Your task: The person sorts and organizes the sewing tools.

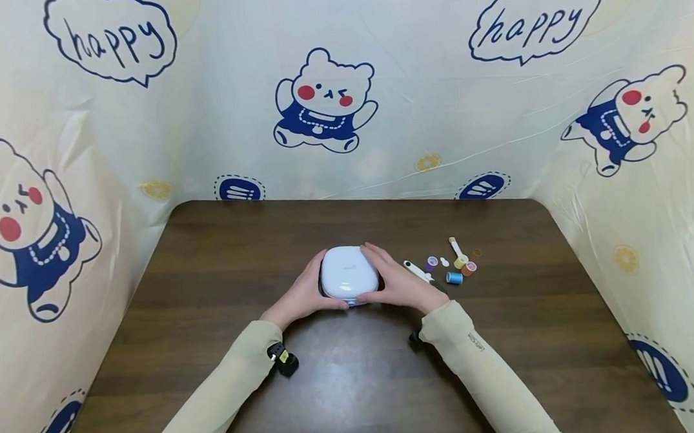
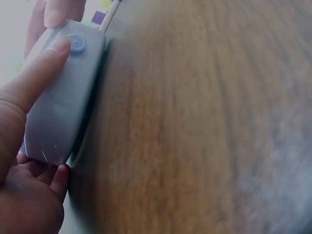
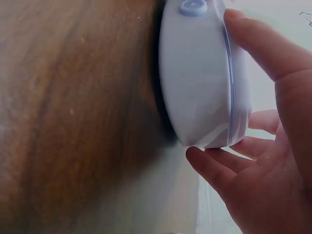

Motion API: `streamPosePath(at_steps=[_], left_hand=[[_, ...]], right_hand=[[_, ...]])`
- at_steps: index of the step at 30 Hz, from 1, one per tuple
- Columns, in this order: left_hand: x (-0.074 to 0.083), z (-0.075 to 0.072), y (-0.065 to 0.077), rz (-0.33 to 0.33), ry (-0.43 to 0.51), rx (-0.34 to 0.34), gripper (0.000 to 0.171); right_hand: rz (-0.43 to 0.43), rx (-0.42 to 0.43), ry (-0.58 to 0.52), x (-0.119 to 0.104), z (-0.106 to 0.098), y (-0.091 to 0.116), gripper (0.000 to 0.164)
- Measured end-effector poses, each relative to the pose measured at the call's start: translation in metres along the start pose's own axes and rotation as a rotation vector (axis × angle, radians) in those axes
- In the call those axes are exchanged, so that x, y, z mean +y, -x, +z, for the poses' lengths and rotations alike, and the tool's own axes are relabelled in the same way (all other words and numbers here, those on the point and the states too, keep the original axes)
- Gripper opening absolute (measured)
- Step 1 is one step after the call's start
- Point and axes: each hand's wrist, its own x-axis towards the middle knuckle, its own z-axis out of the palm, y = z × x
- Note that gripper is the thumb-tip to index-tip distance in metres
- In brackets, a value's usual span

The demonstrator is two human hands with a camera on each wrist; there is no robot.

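Note:
A white case [image 1: 349,272] with rounded corners and a glossy lid sits at the middle of the table, its lid down. My left hand [image 1: 304,294] grips its left side, fingers round the far side and thumb at the front. On the opposite side, my right hand [image 1: 402,283] holds it in much the same way. The left wrist view has my left thumb [image 2: 48,68] beside a round button [image 2: 76,45] on the front wall. In the right wrist view my right thumb [image 3: 263,44] lies on the lid's edge, near the lid seam.
Right of the case lie a white-handled tool [image 1: 417,270], a blue thread spool [image 1: 454,278], a purple spool [image 1: 431,263], an orange spool [image 1: 469,268], a yellow spool [image 1: 461,261] and a small white piece [image 1: 444,262]. A printed curtain [image 1: 412,110] encloses the brown table [image 1: 237,240].

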Motion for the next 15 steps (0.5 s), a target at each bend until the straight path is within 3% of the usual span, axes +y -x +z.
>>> streamPosePath(at_steps=[15], left_hand=[[0.002,-0.003,-0.003,-0.039,0.029,-0.005,0.125]], right_hand=[[-0.065,0.027,0.147,-0.006,-0.008,-0.013,0.109]])
